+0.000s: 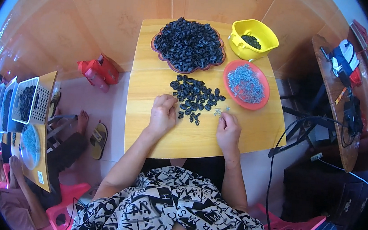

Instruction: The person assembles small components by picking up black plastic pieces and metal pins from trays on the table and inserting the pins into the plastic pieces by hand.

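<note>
My left hand [163, 112] is closed, its fingers curled at the left edge of a loose pile of small black plastic parts [191, 92]. Whatever it grips is hidden by the fingers. Across from it, my right hand [229, 131] is pinched, thumb against forefinger, just below a few small silver metal pieces [217, 112] lying on the wooden table [146, 140]. Anything in that pinch is too small to make out. A red plate [260, 105] heaped with thin silver metal pieces [244, 83] stands beyond the right hand.
A scalloped red tray [158, 51] piled with black parts stands at the back, beside a yellow tub [261, 30] with dark pieces inside. To the left, another person sits at a table with a white basket [41, 98]. A black cable [271, 179] hangs at the right.
</note>
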The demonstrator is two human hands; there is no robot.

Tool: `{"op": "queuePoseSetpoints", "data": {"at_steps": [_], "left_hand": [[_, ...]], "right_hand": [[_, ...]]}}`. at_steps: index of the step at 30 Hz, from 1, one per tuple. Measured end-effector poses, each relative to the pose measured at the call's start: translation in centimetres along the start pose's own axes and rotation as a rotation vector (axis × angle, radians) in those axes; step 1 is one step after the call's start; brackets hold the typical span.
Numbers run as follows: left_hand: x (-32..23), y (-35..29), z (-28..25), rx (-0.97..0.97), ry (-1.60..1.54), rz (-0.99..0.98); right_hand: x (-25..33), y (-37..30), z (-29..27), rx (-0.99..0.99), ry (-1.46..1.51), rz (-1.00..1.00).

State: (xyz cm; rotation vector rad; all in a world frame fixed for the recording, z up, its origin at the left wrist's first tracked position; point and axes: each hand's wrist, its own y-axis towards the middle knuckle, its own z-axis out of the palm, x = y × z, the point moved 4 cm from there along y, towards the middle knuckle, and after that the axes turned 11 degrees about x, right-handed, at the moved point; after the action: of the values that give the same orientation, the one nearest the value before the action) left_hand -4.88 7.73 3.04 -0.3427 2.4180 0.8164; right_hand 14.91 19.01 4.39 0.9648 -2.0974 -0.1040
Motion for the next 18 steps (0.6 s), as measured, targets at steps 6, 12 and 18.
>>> {"op": "queuePoseSetpoints", "data": {"at_steps": [6, 12, 18], "left_hand": [[-1.4, 1.0, 0.4, 0.176, 0.039, 0.002], [-1.4, 1.1, 0.6, 0.217, 0.045, 0.03], [-1.7, 1.3, 0.1, 0.168, 0.025, 0.085]], "right_hand": [[1.2, -1.7, 0.8, 0.064, 0.014, 0.011], [1.9, -2.0, 1.8, 0.036, -0.012, -0.041], [1.4, -1.6, 1.2, 0.036, 0.022, -0.037]]}}
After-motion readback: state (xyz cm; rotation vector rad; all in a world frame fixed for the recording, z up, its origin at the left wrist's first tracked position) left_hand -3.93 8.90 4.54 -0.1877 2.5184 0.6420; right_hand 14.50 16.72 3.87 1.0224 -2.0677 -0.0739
